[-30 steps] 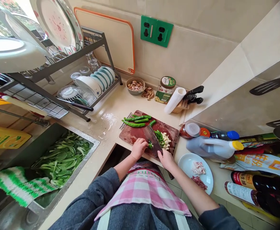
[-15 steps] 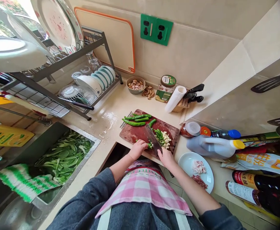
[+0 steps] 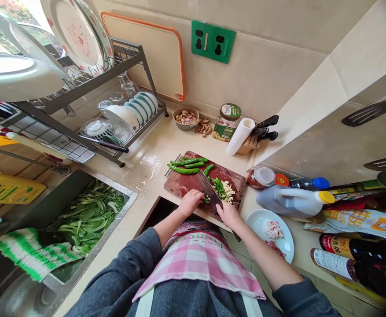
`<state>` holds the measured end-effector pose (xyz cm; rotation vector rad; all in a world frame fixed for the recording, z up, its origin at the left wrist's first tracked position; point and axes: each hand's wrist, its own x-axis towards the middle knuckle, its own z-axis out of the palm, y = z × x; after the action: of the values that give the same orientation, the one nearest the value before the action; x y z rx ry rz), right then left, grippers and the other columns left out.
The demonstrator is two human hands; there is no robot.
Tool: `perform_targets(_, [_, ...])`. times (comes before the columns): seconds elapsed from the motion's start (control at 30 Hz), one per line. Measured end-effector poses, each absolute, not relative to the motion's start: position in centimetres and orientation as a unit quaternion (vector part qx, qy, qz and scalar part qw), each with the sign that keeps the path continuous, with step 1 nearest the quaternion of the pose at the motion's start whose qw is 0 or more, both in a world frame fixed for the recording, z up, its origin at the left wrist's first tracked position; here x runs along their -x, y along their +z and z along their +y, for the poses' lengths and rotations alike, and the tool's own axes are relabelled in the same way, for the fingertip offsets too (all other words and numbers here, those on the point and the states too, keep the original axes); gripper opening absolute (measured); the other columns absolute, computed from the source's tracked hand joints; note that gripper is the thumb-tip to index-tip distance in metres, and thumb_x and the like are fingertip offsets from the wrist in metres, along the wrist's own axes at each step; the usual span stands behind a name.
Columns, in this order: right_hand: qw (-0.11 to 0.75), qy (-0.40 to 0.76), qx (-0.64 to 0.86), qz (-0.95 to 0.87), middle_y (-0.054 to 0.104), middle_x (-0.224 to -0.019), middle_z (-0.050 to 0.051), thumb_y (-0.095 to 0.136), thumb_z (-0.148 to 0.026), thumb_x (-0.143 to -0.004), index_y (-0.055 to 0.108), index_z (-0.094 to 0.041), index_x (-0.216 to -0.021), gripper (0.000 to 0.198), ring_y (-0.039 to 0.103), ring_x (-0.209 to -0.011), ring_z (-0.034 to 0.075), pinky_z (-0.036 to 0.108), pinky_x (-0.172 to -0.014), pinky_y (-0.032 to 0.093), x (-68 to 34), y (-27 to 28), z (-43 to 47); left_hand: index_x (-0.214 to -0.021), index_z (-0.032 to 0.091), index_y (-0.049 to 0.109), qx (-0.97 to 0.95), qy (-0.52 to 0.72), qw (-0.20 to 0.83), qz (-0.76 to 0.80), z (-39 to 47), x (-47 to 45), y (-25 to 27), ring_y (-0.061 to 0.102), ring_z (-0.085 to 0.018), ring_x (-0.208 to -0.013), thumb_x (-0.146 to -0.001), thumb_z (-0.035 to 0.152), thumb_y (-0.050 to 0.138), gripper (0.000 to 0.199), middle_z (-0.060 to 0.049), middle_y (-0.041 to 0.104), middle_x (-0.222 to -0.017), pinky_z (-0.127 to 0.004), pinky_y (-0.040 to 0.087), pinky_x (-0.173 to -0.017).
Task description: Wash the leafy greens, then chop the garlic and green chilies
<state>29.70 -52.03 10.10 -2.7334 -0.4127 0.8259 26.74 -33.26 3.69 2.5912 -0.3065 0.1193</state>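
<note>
A cleaver-like kitchen knife (image 3: 210, 188) stands on the reddish-brown cutting board (image 3: 178, 186), its handle end in my right hand (image 3: 228, 215). My left hand (image 3: 191, 202) is on the board's near edge, fingers curled round a small piece of green chili pepper (image 3: 206, 199) just left of the blade; most of that piece is hidden. Right of the blade lie chopped green pepper (image 3: 218, 185) and a heap of chopped garlic (image 3: 227, 193). Several whole green chili peppers (image 3: 186, 170) rest at the board's far left.
A white plate (image 3: 290, 246) with raw meat sits at the right, beside a large jug (image 3: 288, 201) and bottles. Left is a sink (image 3: 131, 196) with leafy greens (image 3: 90, 220). Behind stand a dish rack (image 3: 143, 57), a bowl of garlic (image 3: 186, 125) and a knife block (image 3: 245, 149).
The piece of pepper by my left fingers shows less, and the knife has shifted very slightly. Both hands stay in nearly the same place; the whole view has moved a little.
</note>
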Motion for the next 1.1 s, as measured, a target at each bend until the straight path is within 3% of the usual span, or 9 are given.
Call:
perform_targets(0.1, [0.127, 0.287, 0.935, -0.168, 0.066, -0.088, 0.009, 0.037, -0.030, -0.088, 0.059, -0.017, -0.092, 0.026, 0.062, -0.081, 0.018, 0.024, -0.068, 0.039, -31.0, 11.8, -52.8, -0.085, 0.021, 0.061, -0.956, 0.064, 0.256, -0.133, -33.2, -26.8, 3.6, 0.052, -0.014, -0.083, -0.085, 0.019, 0.049, 0.012, -0.002, 0.060, -0.084, -0.026, 0.043, -0.078])
perform_targets(0.27, [0.144, 0.343, 0.916, -0.149, 0.066, -0.076, 0.005, 0.032, -0.031, -0.090, 0.057, -0.017, -0.094, 0.029, 0.060, -0.061, 0.014, 0.023, -0.060, 0.038, -31.4, 13.4, -53.7, -0.087, 0.021, 0.064, -0.961, 0.054, 0.237, -0.135, -33.6, -26.1, 3.4, 0.052, -0.014, -0.083, -0.086, 0.022, 0.047, 0.016, -0.003, 0.061, -0.087, -0.026, 0.044, -0.076])
perform_targets(0.47, [0.129, 0.270, 0.945, -0.128, 0.066, -0.091, 0.011, 0.033, -0.031, -0.090, 0.057, -0.016, -0.100, 0.030, 0.062, -0.084, 0.019, 0.025, -0.069, 0.039, -29.5, 10.0, -52.1, -0.089, 0.021, 0.064, -0.958, 0.039, 0.258, -0.121, -33.1, -26.2, 3.5, 0.054, -0.013, -0.084, -0.087, 0.023, 0.047, 0.017, -0.002, 0.061, -0.089, -0.024, 0.045, -0.077])
perform_targets(0.6, [0.128, 0.276, 0.942, -0.145, 0.067, -0.089, 0.010, 0.035, -0.031, -0.089, 0.058, -0.017, -0.096, 0.028, 0.062, -0.082, 0.018, 0.024, -0.067, 0.038, -29.9, 10.3, -52.0, -0.097, 0.023, 0.063, -0.964, 0.031, 0.257, -0.059, -32.2, -26.7, 4.1, 0.054, -0.013, -0.086, -0.084, 0.025, 0.051, 0.018, -0.002, 0.057, -0.093, -0.024, 0.045, -0.078])
perform_targets(0.87, [0.163, 0.312, 0.923, -0.152, 0.065, -0.075, 0.003, 0.034, -0.032, -0.090, 0.058, -0.018, -0.093, 0.028, 0.060, -0.063, 0.013, 0.021, -0.060, 0.037, -30.5, 12.2, -54.1, -0.082, 0.020, 0.060, -0.970, 0.005, 0.239, -0.034, -33.0, -26.4, 4.5, 0.050, -0.017, -0.084, -0.079, 0.023, 0.059, 0.004, -0.002, 0.055, -0.083, -0.028, 0.043, -0.074])
perform_targets(1.1, [0.170, 0.271, 0.937, -0.139, 0.066, -0.088, 0.009, 0.035, -0.031, -0.089, 0.059, -0.016, -0.096, 0.028, 0.062, -0.082, 0.016, 0.022, -0.068, 0.040, -29.2, 9.3, -51.9, -0.082, 0.018, 0.057, -0.977, 0.040, 0.194, -0.079, -33.3, -25.7, 4.0, 0.049, -0.017, -0.082, -0.083, 0.024, 0.053, 0.006, -0.003, 0.055, -0.081, -0.028, 0.042, -0.072])
